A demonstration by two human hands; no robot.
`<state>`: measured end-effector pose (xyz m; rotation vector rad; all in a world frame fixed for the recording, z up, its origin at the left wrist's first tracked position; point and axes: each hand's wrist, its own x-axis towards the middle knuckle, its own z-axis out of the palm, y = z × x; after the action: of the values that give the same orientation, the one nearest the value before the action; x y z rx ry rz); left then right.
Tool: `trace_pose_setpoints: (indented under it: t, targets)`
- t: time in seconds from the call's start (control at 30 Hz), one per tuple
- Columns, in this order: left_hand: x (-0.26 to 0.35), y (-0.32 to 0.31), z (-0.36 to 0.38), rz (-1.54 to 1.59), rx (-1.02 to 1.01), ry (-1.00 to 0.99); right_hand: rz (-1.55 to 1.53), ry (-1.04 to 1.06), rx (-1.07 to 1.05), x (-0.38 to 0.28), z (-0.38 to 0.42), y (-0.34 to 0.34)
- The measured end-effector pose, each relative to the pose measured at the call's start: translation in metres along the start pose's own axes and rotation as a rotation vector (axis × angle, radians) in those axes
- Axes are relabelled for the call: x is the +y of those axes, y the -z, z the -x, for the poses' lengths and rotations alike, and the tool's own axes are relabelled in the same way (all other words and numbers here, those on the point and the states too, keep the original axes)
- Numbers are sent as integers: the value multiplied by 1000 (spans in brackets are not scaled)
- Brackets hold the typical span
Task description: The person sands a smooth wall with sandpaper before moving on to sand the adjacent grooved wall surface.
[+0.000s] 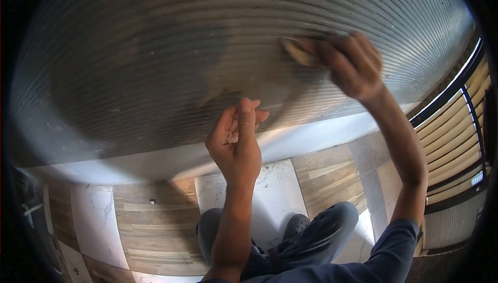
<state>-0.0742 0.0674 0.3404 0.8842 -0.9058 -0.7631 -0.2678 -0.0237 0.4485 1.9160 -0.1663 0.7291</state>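
A large ribbed grey surface (171, 80) fills the upper part of the head view. My right hand (355, 65) is raised at the upper right, fingers closed on a tan, flat object (301, 53) whose end lies close to the ribs; blur hides exactly what it is. Lower and nearer the centre, my left hand (238, 137) is held up in front of the surface's lower edge, its fingers curled and the thumb upright. Something small and whitish shows between the left fingers and palm, too small to name.
A pale ledge (129, 170) runs under the ribbed surface. Below lies a floor of wood-look and white tiles (155, 231). My bent knees (332, 226) and a dark clog (296, 226) show at the bottom. At the right stands a slatted piece with a black frame (451, 127).
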Motion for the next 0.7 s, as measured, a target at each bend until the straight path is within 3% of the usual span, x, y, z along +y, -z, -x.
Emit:
trace_pose_setpoints:
  t: [0.17, 0.27, 0.4, 0.5, 0.6, 0.7]
  targets:
    - [-14, -4, 3, 6, -45, -14, -38, -119, 224, -68, -93, -57]
    - [-28, 1, -5, -18, -43, -112, -20, -96, 239, -74, -107, -56]
    - [-19, 7, -11, 44, -3, 51, 86, -11, 27, -33, -57, -19]
    - [-20, 9, -16, 65, 12, 62, 22, -31, 67, -33, -58, -28]
    - [-29, 17, -22, 97, 71, 36, -90, -44, 155, -66, -118, -54]
    - [-44, 39, -27, -136, 35, -42, -50, -60, 162, -96, -171, -75]
